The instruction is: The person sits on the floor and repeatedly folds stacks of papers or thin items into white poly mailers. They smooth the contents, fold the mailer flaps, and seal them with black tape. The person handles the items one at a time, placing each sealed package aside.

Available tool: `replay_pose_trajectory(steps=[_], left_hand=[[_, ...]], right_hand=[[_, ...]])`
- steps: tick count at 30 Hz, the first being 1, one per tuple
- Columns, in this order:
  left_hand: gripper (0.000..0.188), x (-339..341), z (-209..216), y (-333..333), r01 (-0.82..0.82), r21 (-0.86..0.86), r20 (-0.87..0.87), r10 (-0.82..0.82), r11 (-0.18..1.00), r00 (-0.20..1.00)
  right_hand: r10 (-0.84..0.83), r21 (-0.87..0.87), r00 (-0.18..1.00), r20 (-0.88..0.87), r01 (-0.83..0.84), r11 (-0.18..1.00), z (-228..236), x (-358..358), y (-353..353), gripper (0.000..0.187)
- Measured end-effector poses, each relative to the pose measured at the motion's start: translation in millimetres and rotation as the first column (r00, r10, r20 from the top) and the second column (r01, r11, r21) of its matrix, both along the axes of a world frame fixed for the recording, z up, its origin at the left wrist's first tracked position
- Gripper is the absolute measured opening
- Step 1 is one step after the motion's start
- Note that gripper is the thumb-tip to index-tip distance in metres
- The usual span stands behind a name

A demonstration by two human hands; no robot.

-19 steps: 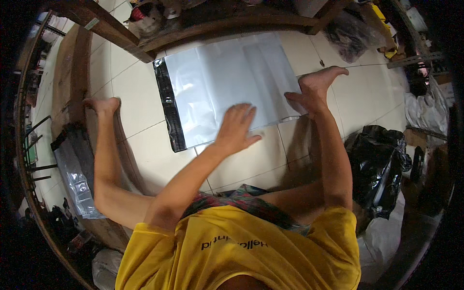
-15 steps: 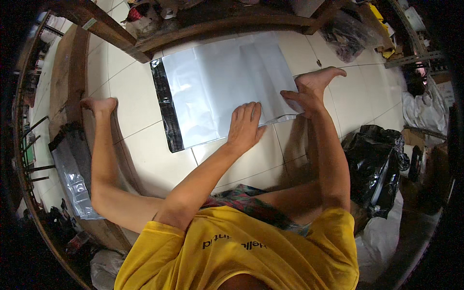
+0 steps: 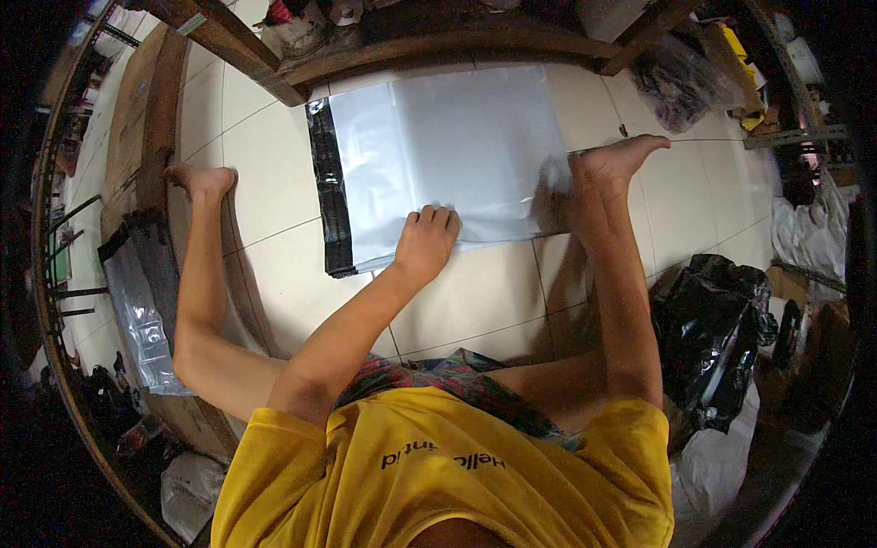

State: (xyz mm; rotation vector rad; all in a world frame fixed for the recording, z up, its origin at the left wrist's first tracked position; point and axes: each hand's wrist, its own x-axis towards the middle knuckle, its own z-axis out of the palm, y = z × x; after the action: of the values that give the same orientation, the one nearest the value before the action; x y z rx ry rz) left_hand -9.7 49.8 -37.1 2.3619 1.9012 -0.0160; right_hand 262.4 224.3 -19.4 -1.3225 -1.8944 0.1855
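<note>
No grip as such: my left hand (image 3: 425, 245) lies flat, palm down, fingers together, pressing the near edge of the flat white plastic mailer bag (image 3: 452, 151). Nothing is pinched or held. My right hand is not in view, so I cannot tell its state.

The bag lies on the pale square-tiled floor (image 3: 274, 119), centre-far, with its black adhesive strip (image 3: 329, 192) along the left edge. My right foot (image 3: 607, 169) touches the bag's right near corner; my left foot (image 3: 203, 181) sits on the tiles well to the left, apart from the bag.

Room: a dark wooden shelf frame (image 3: 429, 50) runs along the far side, its edge just over the bag's far end. A flat brown cardboard sheet (image 3: 142, 119) is at far left, with a clear plastic bag (image 3: 137, 310) near it on the left. A crumpled black plastic bag (image 3: 717, 338) sits on the right, near my right leg.

Arm pose: my left forearm runs from the near centre up and right to the bag, wrist straight, knuckles pointing far.
</note>
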Motion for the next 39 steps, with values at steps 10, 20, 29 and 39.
replay_pose_trajectory(steps=[10,20,29,39], left_hand=[[0.028,-19,1,15,0.016,-0.057,0.288,0.001,0.998,0.958],[0.033,-24,1,6,0.012,-0.035,0.226,-0.003,0.999,0.974],[0.033,-81,17,-43,-0.133,-0.114,0.074,0.142,0.985,0.987],[0.052,-176,13,-6,-0.326,-0.558,0.367,0.579,0.763,0.728]], right_hand=[[0.711,-0.52,0.377,0.593,-0.495,0.696,9,-28,-65,0.061],[0.633,-0.527,0.545,0.55,-0.361,0.769,-33,1,-46,0.035],[0.56,-0.509,0.637,0.53,-0.29,0.811,-17,2,-25,0.039],[0.552,-0.706,0.718,0.425,-0.119,0.698,4,-2,49,0.045]])
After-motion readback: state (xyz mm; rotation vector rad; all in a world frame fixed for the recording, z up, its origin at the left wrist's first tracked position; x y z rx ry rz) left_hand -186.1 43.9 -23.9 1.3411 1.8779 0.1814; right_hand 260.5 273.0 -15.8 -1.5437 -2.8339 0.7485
